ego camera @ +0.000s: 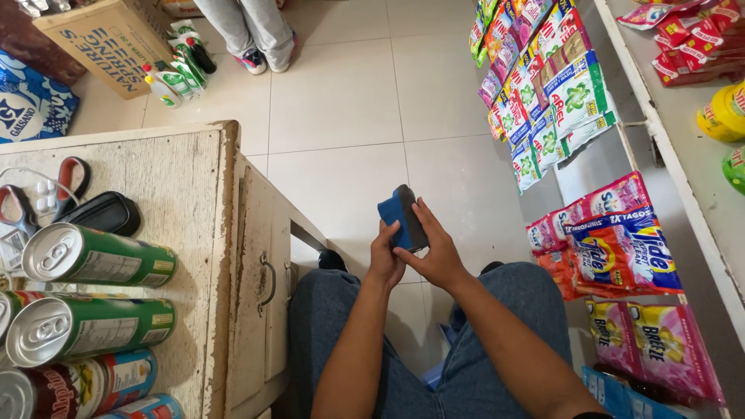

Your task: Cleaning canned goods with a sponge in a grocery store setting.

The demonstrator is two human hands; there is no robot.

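I sit with both hands raised over my knees in blue jeans. My left hand (386,257) and my right hand (439,250) together grip a small blue and black pouch-like object (403,216). The left fingers press its blue side. The right thumb and fingers wrap its black side. The object is tilted, its top end pointing away from me.
A worn white wooden counter (198,202) at the left carries several cans (97,254) lying on their sides, scissors (46,194) and a black case (109,213). Hanging sachet strips (543,101) and detergent packets (621,248) line the right. Another person's legs (252,31) stand ahead beside bottles and a cardboard box.
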